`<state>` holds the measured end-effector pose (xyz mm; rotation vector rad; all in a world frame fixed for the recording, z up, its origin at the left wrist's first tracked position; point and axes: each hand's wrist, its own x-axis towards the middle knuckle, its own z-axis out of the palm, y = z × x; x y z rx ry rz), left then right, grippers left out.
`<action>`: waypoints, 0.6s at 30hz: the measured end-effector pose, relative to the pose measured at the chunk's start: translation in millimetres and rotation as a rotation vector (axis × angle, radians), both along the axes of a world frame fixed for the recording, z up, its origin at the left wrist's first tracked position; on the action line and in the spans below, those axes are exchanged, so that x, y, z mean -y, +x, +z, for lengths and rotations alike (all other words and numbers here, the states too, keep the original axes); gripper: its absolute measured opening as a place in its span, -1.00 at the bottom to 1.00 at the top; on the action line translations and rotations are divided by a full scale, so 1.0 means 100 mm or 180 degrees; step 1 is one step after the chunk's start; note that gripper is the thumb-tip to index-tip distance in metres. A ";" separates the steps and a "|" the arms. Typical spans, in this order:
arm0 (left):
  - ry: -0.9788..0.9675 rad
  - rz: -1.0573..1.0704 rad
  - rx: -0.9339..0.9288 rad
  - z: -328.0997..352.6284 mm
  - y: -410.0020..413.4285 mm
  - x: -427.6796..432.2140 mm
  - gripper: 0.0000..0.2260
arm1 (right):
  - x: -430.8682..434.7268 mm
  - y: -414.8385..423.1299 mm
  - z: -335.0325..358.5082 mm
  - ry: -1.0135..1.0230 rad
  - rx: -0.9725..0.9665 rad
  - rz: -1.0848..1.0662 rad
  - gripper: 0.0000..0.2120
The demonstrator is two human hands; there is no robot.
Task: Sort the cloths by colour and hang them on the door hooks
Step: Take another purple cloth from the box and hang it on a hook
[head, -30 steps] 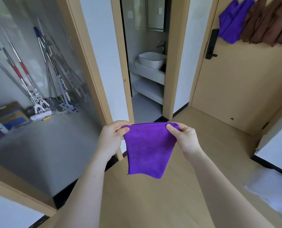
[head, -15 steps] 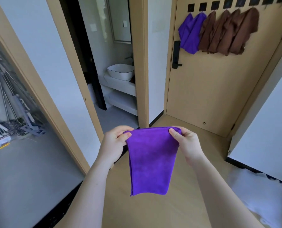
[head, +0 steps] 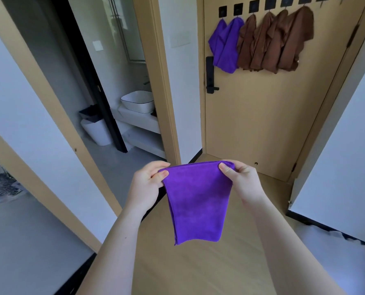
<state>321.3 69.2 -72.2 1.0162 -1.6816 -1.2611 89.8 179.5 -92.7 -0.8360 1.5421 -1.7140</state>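
Two hands [head: 145, 186] [head: 244, 180] pinching purple cloth [head: 196, 201], top corners

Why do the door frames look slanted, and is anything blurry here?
Head view: the wide-angle lens splays the door frames outward; the purple cloth, left hand and right hand look sharp; the far left edge is smeared; shadows are faint.

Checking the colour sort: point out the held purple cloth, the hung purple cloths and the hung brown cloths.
held purple cloth [head: 196, 201]: head view, centre of the fabric.
hung purple cloths [head: 226, 47]: head view, front of the larger one.
hung brown cloths [head: 272, 44]: head view, middle of the group.
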 end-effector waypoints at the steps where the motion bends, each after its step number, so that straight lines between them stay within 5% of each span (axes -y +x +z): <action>1: -0.0023 -0.0022 0.0040 0.00 -0.09 0.03 -0.70 | 0.02 -0.08 -0.01 0.0005 0.0010 -0.0015 -0.89; 18: -0.0013 -0.0577 0.0166 -0.13 -1.59 1.11 -0.67 | 0.64 -1.33 -0.25 0.0023 0.0108 -0.0595 -0.88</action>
